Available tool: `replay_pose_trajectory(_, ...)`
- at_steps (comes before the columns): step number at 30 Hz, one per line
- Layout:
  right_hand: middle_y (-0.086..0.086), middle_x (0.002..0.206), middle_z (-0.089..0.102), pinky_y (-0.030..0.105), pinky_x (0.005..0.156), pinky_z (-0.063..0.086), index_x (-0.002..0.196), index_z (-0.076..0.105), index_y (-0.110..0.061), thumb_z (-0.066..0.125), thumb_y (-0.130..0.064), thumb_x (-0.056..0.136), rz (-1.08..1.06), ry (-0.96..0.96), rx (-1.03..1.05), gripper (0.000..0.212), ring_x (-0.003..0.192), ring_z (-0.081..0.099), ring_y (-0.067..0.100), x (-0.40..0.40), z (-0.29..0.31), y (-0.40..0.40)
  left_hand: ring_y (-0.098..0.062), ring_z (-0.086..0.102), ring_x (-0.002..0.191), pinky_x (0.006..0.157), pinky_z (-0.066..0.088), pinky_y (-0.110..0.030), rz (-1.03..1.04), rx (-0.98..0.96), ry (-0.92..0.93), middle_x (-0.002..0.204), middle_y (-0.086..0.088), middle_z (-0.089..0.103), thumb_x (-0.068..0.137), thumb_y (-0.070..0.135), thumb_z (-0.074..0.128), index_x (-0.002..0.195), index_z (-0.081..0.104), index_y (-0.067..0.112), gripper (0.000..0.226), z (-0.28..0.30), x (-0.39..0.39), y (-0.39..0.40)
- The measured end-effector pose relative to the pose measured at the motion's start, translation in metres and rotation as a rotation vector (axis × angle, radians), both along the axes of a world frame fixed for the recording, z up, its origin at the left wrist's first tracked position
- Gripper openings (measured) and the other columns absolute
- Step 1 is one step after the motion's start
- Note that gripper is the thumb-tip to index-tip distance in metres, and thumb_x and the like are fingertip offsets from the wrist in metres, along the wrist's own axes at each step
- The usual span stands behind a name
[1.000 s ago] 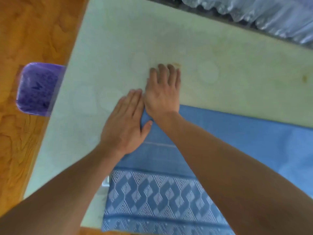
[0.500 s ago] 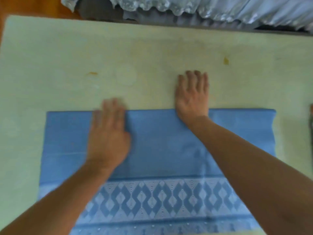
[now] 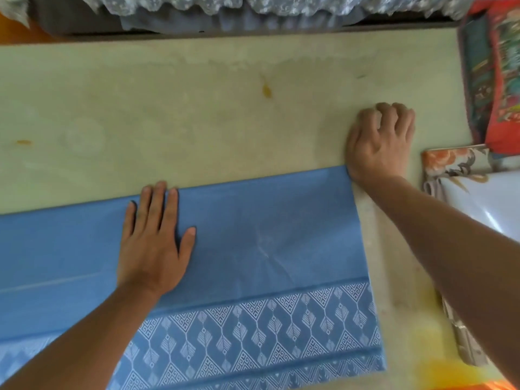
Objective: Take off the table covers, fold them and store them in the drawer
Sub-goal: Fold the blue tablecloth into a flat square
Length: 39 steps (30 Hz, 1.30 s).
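1 blue cover (image 3: pixel 253 249) lies flat on the table (image 3: pixel 197 108), filling the frame from 9 to 5 o'clock, plain band on top, patterned border toward 6. It looks folded at least once, judging by the clean top edge and the doubled hem low down. The drawer is not in view.

Left hand (image 3: pixel 153 243): flat on the cover near centre-left, fingers straight and close together, thumb spread out, palm pressing the cloth down.

Right hand (image 3: pixel 380 142): at the cover's top right corner, about 2 o'clock. The heel of the palm touches the corner; fingers are curled over the bare table. Cannot tell if it pinches cloth, no fabric shows between the fingers.

Risks, judged from here:
- The right hand sits mostly off the cloth, so the corner could slip and the next fold would go crooked.
- A faint crease at the cover's centre could get locked in if folded over without smoothing.
- Stacked cloths (image 3: pixel 455 161) at 3 o'clock lie near the right forearm; a wide sweep could drag or topple them.
- Only 1 palm anchors the cover, so pulling the far end could skew the whole thing.

Counts: 1 blue cover, 2 hands, 1 table, roughly 2 or 3 other folded cloths at the right edge (blurred), 1 red patterned bundle (image 3: pixel 503 80) at 2 o'clock, lace curtain (image 3: pixel 253 4) along 12.
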State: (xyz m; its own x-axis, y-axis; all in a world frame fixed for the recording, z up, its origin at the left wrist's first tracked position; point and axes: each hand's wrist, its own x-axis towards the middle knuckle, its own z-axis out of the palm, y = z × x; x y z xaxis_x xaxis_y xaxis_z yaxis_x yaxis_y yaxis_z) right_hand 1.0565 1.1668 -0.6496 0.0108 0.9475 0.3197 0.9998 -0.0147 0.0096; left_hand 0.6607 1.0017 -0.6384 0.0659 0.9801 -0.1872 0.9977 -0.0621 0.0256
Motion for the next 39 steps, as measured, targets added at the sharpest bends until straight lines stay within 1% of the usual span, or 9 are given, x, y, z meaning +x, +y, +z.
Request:
replay_pose_trajectory(5,0.016,0.121,0.059,0.049,0.105,0.037,0.108,0.059,-0.005,0.045,-0.010,0.096,0.024,0.039,0.052,0.019,0.114,0.048,0.037,-0.007,0.003,-0.004,-0.031,0.007,0.157,0.127,0.007,-0.050,-0.004,0.000,-0.018,0.169,-0.014,0.011,0.101,0.053,0.023,0.162,0.015,0.008,0.077,0.000,0.001,0.001)
replay_pose_trajectory(9,0.020,0.120,0.058,0.043,0.098,0.036,0.118,0.061,-0.003,0.050,-0.012,0.094,-0.117,0.357,0.017,0.027,0.110,0.050,0.039,-0.024,0.031,-0.079,-0.032,0.006,0.157,0.127,0.003,-0.049,0.009,-0.015,-0.023,0.169,-0.015,0.010,0.101,0.053,0.022,0.162,0.012,0.008,0.077,0.001,0.002,0.000)
replay_pose_trajectory(15,0.021,0.124,0.049,0.049,0.097,0.036,0.132,0.053,-0.008,0.069,-0.028,0.092,-0.481,0.474,-0.496,0.047,0.112,0.044,0.041,-0.023,0.068,-0.300,-0.041,0.002,0.155,0.124,0.003,-0.056,-0.004,-0.098,0.024,0.168,-0.020,0.003,0.104,0.052,0.025,0.162,0.011,0.014,0.071,0.025,0.012,-0.002)
replay_pose_trajectory(18,0.018,0.134,0.042,0.048,0.105,0.033,0.138,0.048,-0.013,0.070,-0.037,0.091,-0.706,0.573,-0.654,0.058,0.124,0.038,0.038,-0.028,0.080,-0.348,-0.047,0.010,0.153,0.121,0.010,-0.062,-0.243,-0.080,-0.053,0.168,-0.022,0.008,0.099,0.052,0.034,0.161,0.023,0.016,0.072,0.048,0.029,-0.051)
replay_pose_trajectory(21,0.017,0.137,0.042,0.047,0.107,0.032,0.139,0.046,-0.012,0.068,-0.040,0.091,-0.772,0.621,-0.647,0.060,0.127,0.036,0.034,-0.032,0.084,-0.350,-0.046,0.029,0.146,0.113,0.030,-0.062,-0.353,-0.210,-0.072,0.162,-0.020,0.025,0.095,0.050,0.045,0.159,0.028,0.017,0.074,0.073,0.039,-0.141)
replay_pose_trajectory(24,0.018,0.133,0.042,0.047,0.106,0.034,0.134,0.047,-0.011,0.069,-0.042,0.091,-0.826,0.676,-0.660,0.057,0.124,0.039,0.038,-0.041,0.082,-0.346,-0.033,0.057,0.115,0.089,0.053,-0.048,-0.215,-0.358,-0.103,0.132,-0.013,0.049,0.085,0.042,0.068,0.147,0.045,0.017,0.070,0.087,0.033,-0.212)
replay_pose_trajectory(31,0.015,0.127,0.052,0.044,0.096,0.046,0.133,0.048,-0.010,0.075,-0.041,0.086,-1.024,0.823,-0.651,0.063,0.110,0.054,0.033,-0.044,0.084,-0.342,-0.040,0.053,0.122,0.090,0.054,-0.051,-0.199,-0.573,0.006,0.139,-0.022,0.050,0.062,0.031,0.087,0.155,0.040,0.011,0.106,0.081,0.016,-0.254)
replay_pose_trajectory(35,0.009,0.091,0.067,0.032,0.063,0.046,0.107,0.067,-0.005,0.076,-0.036,0.086,-1.181,1.081,-0.624,0.039,0.075,0.057,0.021,-0.039,0.090,-0.337,-0.043,0.049,0.129,0.097,0.051,-0.055,-0.122,-0.566,-0.003,0.143,-0.022,0.048,0.062,0.028,0.084,0.157,0.036,0.013,0.108,0.083,0.026,-0.259)
replay_pose_trajectory(39,0.008,0.087,0.066,0.046,0.077,0.056,0.106,0.066,-0.004,0.076,-0.024,0.087,-1.205,1.173,-0.615,0.029,0.077,0.061,0.022,-0.045,0.096,-0.331,-0.043,0.051,0.128,0.096,0.052,-0.055,-0.084,-0.562,-0.045,0.142,-0.022,0.051,0.058,0.031,0.087,0.154,0.043,0.013,0.107,0.086,0.028,-0.259)
